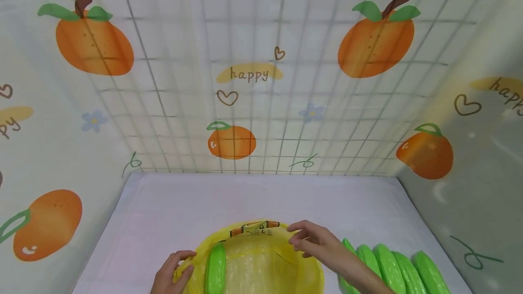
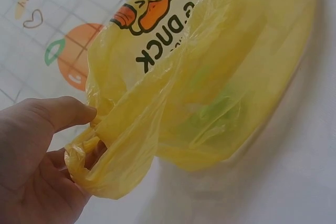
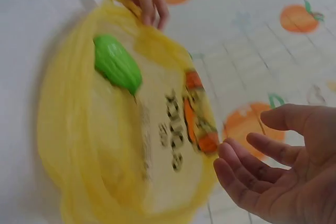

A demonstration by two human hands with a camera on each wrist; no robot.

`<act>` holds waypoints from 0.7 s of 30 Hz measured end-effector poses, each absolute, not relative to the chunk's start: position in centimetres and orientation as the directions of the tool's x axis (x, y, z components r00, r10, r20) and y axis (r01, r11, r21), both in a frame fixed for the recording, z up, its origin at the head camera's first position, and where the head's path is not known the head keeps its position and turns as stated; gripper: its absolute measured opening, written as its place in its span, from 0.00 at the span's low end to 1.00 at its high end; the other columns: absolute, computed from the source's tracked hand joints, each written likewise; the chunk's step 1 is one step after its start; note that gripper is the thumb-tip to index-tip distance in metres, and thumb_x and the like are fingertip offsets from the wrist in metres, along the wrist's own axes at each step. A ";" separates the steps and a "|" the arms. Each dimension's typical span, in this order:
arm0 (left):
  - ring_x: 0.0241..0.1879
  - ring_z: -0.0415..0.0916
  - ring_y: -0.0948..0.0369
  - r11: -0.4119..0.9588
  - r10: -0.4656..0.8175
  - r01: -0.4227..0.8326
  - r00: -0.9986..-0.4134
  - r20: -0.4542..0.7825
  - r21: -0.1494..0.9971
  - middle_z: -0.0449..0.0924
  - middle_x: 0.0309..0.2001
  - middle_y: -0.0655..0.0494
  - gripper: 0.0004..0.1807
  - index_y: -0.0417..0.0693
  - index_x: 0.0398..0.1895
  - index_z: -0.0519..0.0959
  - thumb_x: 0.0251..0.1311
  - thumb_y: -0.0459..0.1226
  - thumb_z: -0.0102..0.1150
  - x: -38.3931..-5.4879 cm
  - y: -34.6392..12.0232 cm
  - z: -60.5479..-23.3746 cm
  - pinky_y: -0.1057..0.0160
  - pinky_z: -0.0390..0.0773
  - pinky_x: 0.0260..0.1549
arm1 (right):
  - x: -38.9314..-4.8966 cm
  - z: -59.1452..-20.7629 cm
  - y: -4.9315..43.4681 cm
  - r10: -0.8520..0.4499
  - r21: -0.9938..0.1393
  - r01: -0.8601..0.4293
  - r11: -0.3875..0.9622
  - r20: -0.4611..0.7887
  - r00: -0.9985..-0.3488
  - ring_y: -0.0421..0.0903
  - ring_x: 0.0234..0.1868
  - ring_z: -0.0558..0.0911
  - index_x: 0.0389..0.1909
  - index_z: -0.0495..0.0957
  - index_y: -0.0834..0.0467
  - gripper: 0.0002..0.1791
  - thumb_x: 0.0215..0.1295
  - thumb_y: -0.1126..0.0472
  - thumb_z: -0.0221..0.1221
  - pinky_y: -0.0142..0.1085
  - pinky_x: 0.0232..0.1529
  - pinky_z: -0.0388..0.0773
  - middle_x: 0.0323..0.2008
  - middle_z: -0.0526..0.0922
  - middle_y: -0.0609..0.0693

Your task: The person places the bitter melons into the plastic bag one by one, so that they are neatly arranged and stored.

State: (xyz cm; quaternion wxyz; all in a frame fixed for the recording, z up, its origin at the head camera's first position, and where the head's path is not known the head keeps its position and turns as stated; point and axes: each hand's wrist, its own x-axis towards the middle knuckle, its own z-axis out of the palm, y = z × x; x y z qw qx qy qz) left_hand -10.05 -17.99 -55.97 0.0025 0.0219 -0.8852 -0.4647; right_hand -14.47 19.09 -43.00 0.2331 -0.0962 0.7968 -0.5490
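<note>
A yellow plastic bag (image 1: 312, 276) with a duck print lies on the white table, its mouth spread wide. Inside, on its left side, rests one glossy green, elongated, gourd-like piece (image 1: 215, 267); the right wrist view shows its ridged skin (image 3: 116, 64). My left hand (image 1: 173, 273) holds the bag's left edge, thumb and fingers around a loop of the plastic (image 2: 86, 163). Over the bag's right rim hovers my right hand (image 1: 316, 242), fingers loosely bent and holding nothing. In the right wrist view that hand (image 3: 281, 163) is beside the printed rim.
Several similar green pieces (image 1: 392, 269) lie side by side on the table (image 1: 351, 203), right of the bag and partly behind my right forearm. A sheet with orange prints (image 1: 249, 117) over a wire grid closes off the back; more printed sheets flank both sides.
</note>
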 end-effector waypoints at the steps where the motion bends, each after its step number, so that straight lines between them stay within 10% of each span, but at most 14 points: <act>1: 0.50 0.76 0.56 0.567 -0.041 -0.036 -0.999 -0.015 0.823 0.78 0.46 0.61 0.10 0.56 0.50 0.80 0.67 0.40 0.62 -10.0 -18.0 -56.0 0.50 0.74 0.47 | -14.5 -42.8 19.7 -0.391 -0.915 0.102 0.390 -0.265 -0.882 0.52 0.43 0.82 0.61 0.72 0.67 0.23 0.73 0.55 0.57 0.47 0.43 0.81 0.44 0.82 0.54; 21: 0.50 0.75 0.57 0.556 -0.045 -0.040 -0.999 -0.018 0.830 0.79 0.47 0.61 0.13 0.54 0.53 0.79 0.66 0.40 0.63 -10.2 -17.9 -56.0 0.53 0.75 0.45 | -14.4 -45.9 27.7 -0.054 -0.669 0.104 0.736 -0.210 -0.976 0.52 0.39 0.83 0.54 0.76 0.62 0.16 0.66 0.69 0.59 0.45 0.38 0.80 0.39 0.82 0.53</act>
